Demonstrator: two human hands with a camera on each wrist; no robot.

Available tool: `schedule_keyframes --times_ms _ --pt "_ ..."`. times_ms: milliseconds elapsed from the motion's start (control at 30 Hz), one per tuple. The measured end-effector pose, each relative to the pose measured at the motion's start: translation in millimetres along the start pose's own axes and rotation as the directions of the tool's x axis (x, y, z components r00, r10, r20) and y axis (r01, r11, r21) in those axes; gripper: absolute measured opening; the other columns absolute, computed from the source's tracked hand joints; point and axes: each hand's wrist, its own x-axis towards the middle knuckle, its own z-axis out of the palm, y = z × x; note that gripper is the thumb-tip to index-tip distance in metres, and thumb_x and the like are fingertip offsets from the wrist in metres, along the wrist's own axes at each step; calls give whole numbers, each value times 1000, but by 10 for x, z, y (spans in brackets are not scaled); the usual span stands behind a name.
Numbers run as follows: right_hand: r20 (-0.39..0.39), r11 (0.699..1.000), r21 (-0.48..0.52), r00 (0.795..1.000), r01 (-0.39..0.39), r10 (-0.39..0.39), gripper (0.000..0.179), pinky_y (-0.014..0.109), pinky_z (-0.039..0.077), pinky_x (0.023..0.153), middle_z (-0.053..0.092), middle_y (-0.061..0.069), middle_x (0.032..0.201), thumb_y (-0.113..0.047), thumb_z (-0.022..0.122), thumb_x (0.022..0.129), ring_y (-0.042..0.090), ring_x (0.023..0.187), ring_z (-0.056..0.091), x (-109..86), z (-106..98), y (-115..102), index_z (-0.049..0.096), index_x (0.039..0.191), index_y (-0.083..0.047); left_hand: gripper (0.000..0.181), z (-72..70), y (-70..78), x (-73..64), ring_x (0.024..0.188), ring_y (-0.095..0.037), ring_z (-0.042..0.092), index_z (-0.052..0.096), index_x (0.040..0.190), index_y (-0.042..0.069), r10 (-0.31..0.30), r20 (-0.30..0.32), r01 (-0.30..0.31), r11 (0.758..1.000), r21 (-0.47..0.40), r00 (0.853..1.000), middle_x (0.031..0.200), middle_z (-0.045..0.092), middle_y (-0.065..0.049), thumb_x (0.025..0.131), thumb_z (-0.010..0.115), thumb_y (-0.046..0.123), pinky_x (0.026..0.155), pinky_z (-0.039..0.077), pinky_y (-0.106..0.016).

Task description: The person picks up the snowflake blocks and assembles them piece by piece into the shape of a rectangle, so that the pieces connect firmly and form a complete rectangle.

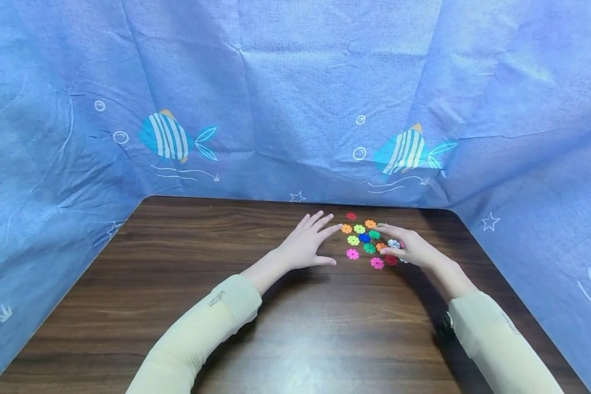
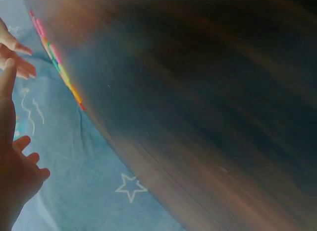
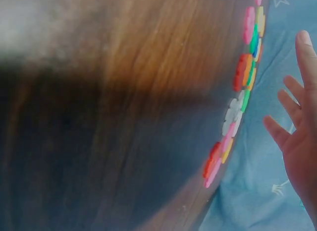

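Several flat, flower-shaped plastic discs lie loosely spread on the table in the head view, among them a blue disc (image 1: 364, 238), a red disc (image 1: 351, 216) and a pink disc (image 1: 353, 254). My left hand (image 1: 302, 243) is to their left, fingers spread and holding nothing, its index fingertip close to an orange disc (image 1: 346, 228). From the right, my right hand (image 1: 413, 249) reaches over the group with thumb and fingers apart. It partly hides a white disc (image 1: 393, 244) and others beneath it. The right wrist view shows this hand's palm (image 3: 302, 156) with nothing in it.
The dark wood-grain table (image 1: 202, 246) reaches back to a blue fabric curtain (image 1: 295, 98) printed with fish and stars. The curtain also hangs along the left and right sides. Both forearms wear pale sleeves (image 1: 212, 323).
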Motion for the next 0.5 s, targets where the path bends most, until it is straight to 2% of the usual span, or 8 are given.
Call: schedule_keyframes --times_ms 167,400,500 --pt "5 1000 1 1000 -10 10 51 52 42 95 61 13 125 -23 75 81 34 116 55 63 46 119 59 126 -5 87 84 59 169 144 -28 14 30 148 25 43 70 -42 999 -20 997 155 25 -7 78 65 61 116 11 -48" --pt "93 993 72 992 -92 85 44 50 44 93 65 10 118 -31 74 81 30 112 58 183 109 191 67 118 -11 82 188 68 334 141 -27 24 35 146 20 110 156 -82 981 -175 982 150 34 -8 78 72 48 116 13 -44" --pt "111 996 60 992 -64 57 40 50 45 92 66 10 116 -32 74 81 29 109 59 237 133 208 69 115 -12 79 233 47 360 139 -25 27 36 146 19 111 210 -65 975 -214 971 149 35 -8 81 70 47 115 18 -44"
